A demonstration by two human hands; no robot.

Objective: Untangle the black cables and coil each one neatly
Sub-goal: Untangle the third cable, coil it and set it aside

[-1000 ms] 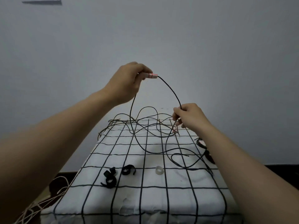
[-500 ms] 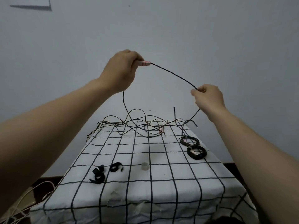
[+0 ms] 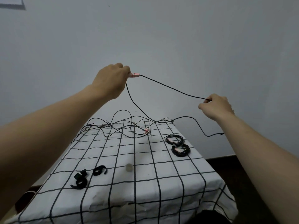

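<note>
You are partway through drawing 1 black cable (image 3: 171,88) out of the tangle (image 3: 123,126), and by the look of it not yet at coiling it. Your left hand (image 3: 111,81) has its grip clamped on the pink-and-white labelled end (image 3: 134,75), high above the worktop (image 3: 145,199). Your right hand (image 3: 216,105) has its grip pinched together on the same cable further along, off to the right, so the span between them runs nearly taut in the air. A 2nd strand drops from the left hand into the tangle at the far edge, so the next move likely calls for feeding length through the right fingers gently and watching for snags. The cable looks thin, matte and springy, holding loose loops. 2 coiled cables (image 3: 178,149) lie bound on the worktop's right side, apart from the tangle.
</note>
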